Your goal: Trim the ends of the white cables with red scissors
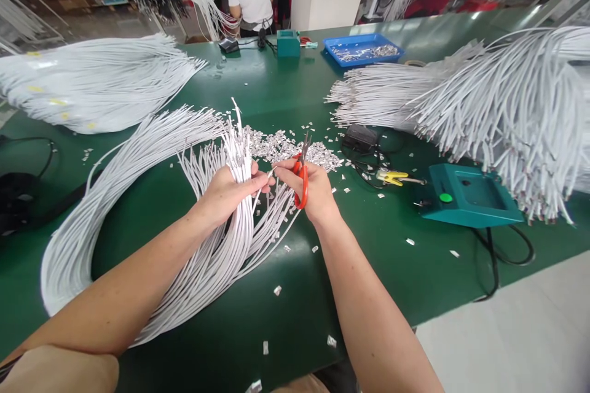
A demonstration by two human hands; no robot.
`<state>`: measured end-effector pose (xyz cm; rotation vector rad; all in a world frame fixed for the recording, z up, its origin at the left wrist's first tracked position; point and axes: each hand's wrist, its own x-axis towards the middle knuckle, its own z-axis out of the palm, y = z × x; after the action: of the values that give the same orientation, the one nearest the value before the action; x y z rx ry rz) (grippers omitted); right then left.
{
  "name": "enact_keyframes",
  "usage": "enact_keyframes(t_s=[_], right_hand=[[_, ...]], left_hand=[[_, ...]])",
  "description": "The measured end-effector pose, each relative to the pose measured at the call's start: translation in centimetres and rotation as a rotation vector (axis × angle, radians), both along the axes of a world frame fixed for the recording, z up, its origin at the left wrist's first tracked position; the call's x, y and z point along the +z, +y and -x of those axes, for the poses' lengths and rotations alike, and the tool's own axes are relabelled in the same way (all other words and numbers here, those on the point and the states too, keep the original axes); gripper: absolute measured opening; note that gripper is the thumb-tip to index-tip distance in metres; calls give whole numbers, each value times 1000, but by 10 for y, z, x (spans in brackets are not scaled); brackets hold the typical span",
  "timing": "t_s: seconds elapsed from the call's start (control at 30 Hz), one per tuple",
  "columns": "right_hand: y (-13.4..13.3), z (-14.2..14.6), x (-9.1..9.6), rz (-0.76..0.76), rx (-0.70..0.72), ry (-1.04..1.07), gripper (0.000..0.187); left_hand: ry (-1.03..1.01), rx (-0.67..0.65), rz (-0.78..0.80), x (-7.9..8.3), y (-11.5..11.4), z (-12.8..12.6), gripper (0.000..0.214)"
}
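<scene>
My left hand [230, 193] is closed around an upright bunch of white cables [240, 221], whose cut ends stick up above the fist. Its thumb and forefinger also pinch near the tip of one single cable. Close beside it, my right hand [312, 187] holds a pair of scissors [302, 175] with orange-red handles, blades pointing up and away. The thumb and forefinger of that hand meet at the same cable tip. Behind both hands lies a heap of small silvery foil scraps [281, 144]. More white cable [78, 239] curves in a thick loop on the left.
Bundles of white cable lie at the far left [92, 83] and right [498, 98]. A teal box with a green button [470, 193], yellow-handled clip [391, 178] and black adapter [359, 138] stand on the right. A blue tray [364, 49] sits farther back. Two people work beyond the table.
</scene>
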<state>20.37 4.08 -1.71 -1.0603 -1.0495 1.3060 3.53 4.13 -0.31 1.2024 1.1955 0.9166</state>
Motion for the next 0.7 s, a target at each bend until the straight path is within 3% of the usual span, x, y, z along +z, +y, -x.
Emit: enact_keyframes(t_s=[0.2,0.37,0.5,0.7], right_hand=[[-3,8,-1,1,-27,-13,7],[-6,20,-1,76,-49,81,15],[-4,12,2,108,60,187,18],[0,5,-1,85,39,107,16]], left_hand=[[102,9,-44,3,-2,-4,22],[264,20,-133,6,-2,-6,23],[248,-39,-110,5,-1,-2,20],[144,-35,-71,4,-1,0,23]])
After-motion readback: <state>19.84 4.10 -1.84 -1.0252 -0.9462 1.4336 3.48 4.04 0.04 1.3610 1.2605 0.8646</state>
